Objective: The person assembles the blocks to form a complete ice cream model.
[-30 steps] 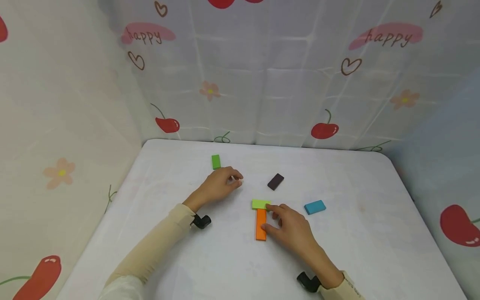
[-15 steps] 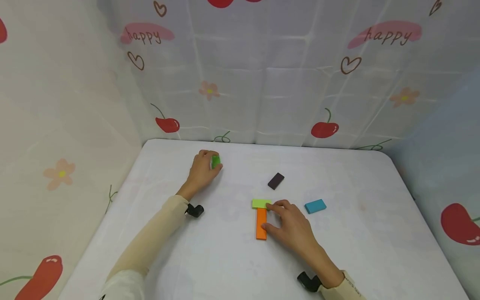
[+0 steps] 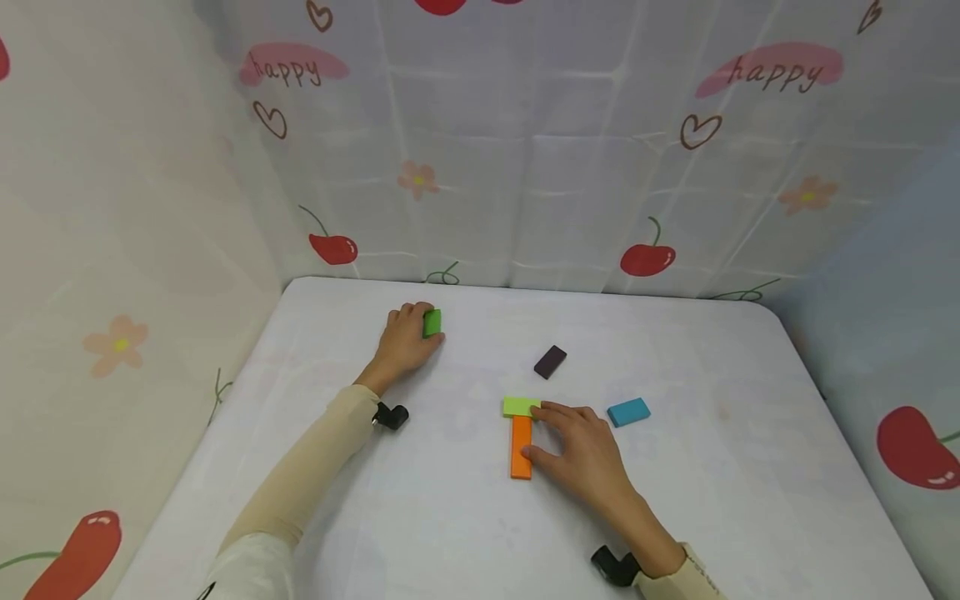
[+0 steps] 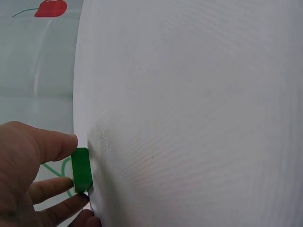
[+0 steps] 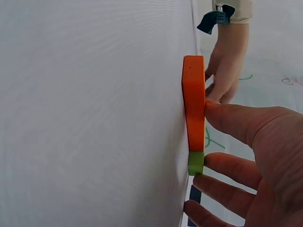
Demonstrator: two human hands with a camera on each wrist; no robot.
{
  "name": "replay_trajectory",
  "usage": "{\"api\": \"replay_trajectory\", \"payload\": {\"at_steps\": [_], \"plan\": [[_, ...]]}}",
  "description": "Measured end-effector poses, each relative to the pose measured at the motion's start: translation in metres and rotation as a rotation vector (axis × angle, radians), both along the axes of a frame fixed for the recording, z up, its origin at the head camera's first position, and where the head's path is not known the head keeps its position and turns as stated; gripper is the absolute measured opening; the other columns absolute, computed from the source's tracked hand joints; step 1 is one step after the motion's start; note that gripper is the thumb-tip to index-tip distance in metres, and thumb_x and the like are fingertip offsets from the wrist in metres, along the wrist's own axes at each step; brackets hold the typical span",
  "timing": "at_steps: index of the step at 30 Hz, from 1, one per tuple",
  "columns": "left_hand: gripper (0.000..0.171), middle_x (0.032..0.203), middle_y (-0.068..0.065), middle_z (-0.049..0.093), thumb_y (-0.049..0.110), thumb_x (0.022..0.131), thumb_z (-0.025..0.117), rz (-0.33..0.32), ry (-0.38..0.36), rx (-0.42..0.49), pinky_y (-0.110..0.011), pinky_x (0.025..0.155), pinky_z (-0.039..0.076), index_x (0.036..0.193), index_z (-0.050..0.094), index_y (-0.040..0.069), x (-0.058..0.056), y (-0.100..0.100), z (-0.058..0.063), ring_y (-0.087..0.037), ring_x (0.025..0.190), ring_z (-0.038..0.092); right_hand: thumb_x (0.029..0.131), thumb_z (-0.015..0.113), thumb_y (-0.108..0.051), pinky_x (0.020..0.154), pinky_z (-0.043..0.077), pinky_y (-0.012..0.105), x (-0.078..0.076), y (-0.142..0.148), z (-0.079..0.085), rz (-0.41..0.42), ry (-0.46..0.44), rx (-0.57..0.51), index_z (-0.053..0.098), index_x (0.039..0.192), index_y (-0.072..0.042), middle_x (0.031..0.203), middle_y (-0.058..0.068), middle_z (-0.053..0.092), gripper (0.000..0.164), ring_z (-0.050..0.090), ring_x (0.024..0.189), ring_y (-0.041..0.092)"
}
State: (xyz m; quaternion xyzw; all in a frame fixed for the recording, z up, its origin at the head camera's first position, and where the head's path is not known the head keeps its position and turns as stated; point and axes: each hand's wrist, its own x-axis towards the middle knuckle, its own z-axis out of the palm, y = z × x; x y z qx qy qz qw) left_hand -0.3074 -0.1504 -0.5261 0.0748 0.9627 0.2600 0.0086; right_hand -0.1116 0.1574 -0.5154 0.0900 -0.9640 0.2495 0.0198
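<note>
At the table's back left, my left hand (image 3: 401,337) pinches a green block (image 3: 432,322) between thumb and fingers. The left wrist view has the same green block (image 4: 82,170) on the white surface, the thumb at one end and fingers at the other. Nearer the middle, my right hand (image 3: 587,454) rests its thumb on an orange block (image 3: 521,450) and a fingertip on a lime-green block (image 3: 519,407). The lime block lies crosswise against the orange one's far end, forming a T. In the right wrist view, the orange block (image 5: 194,104) lies flat.
A dark brown block (image 3: 551,362) lies beyond the lime one, and a blue block (image 3: 628,412) lies to the right of my right hand. The white table (image 3: 720,483) is enclosed by printed curtains (image 3: 525,167) at the back and sides.
My left hand has moved back and left from the middle of the table and taken hold of the green block. The right hand stays at the orange and lime blocks.
</note>
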Motion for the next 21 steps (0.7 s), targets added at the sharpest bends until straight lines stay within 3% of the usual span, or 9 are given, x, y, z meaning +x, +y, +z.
{"api": "replay_trajectory", "payload": {"at_steps": [8,15,21], "plan": [[0.058,0.144,-0.018,0.063,0.033,0.099,0.073,0.006,0.031,-0.017,-0.052,0.100,0.052,0.150,0.057,0.009,-0.0002,0.0000,0.0004,-0.040,0.124,0.056,0.084,0.091,-0.043,0.104,0.052,0.054,0.0008,-0.0002,0.0006,-0.005,-0.021,-0.015,0.075,0.138,-0.021,0.148,0.002,0.071,0.060,0.063,0.129,0.033],[0.060,0.135,-0.014,0.068,0.034,0.098,0.077,0.050,0.021,-0.007,-0.056,0.100,0.055,0.148,0.060,0.008,0.0013,0.0010,0.0042,-0.037,0.125,0.062,0.085,0.090,-0.043,0.106,0.050,0.055,0.0006,0.0002,0.0001,-0.007,-0.022,-0.008,0.075,0.138,-0.021,0.147,0.002,0.071,0.060,0.064,0.129,0.033],[0.049,0.124,-0.019,0.073,0.028,0.101,0.075,0.043,0.054,0.048,-0.051,0.103,0.053,0.141,0.065,0.000,-0.0001,-0.0012,0.0057,-0.038,0.117,0.066,0.085,0.090,-0.043,0.107,0.050,0.055,0.0009,-0.0012,0.0014,-0.005,-0.037,-0.014,0.074,0.138,-0.020,0.148,0.003,0.070,0.060,0.063,0.130,0.033]]}}
